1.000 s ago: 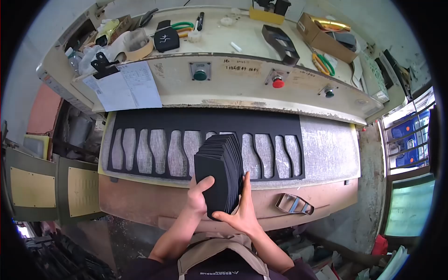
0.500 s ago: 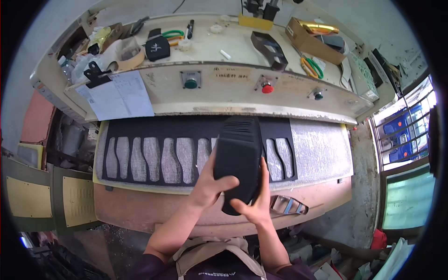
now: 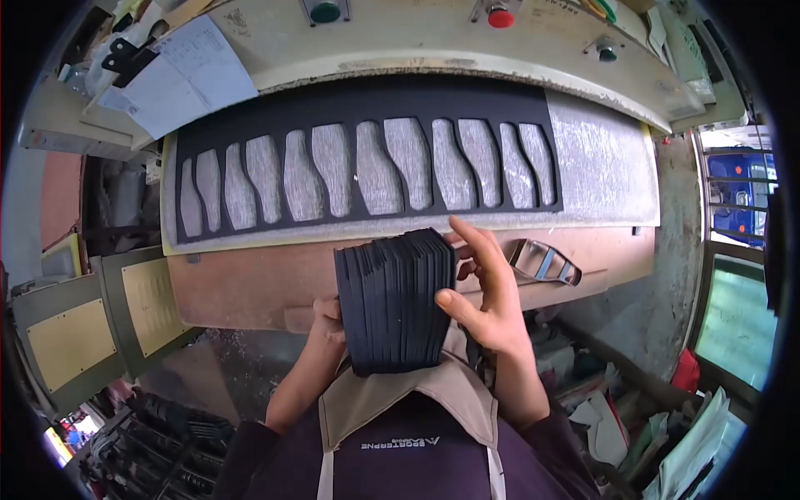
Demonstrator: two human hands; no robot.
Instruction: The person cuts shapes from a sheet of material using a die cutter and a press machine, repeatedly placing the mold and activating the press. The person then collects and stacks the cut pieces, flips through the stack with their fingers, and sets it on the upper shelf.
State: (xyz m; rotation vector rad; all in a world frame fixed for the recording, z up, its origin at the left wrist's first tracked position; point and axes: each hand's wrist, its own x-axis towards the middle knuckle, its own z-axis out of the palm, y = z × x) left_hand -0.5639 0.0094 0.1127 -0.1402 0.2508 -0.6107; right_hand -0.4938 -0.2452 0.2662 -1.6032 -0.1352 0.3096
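Observation:
A thick stack of black die-cut insole pieces [image 3: 392,304] stands on edge in front of my chest, layers facing up. My left hand [image 3: 330,320] is closed against its left side, most of the fingers hidden behind it. At the stack's right side is my right hand [image 3: 492,292], fingers spread and stretched out, thumb tip touching or just over the edge. Beyond lies a black sheet [image 3: 333,100] with several sole-shaped cut-outs, resting on a whitish cutting pad [image 3: 600,167]. A metal cutting die [image 3: 546,262] sits on the brown board [image 3: 242,287], right of my right hand.
The press beam [image 3: 400,42] spans the far side, with a red button [image 3: 500,17] and green buttons. Papers on a clipboard [image 3: 187,75] hang at its left. A green-framed cabinet [image 3: 75,333] stands left; piled scraps [image 3: 608,425] lie lower right.
The stack has come down and nearer my body, turned so its layered edges show. My right hand has loosened and spread its fingers. My view has tilted downward.

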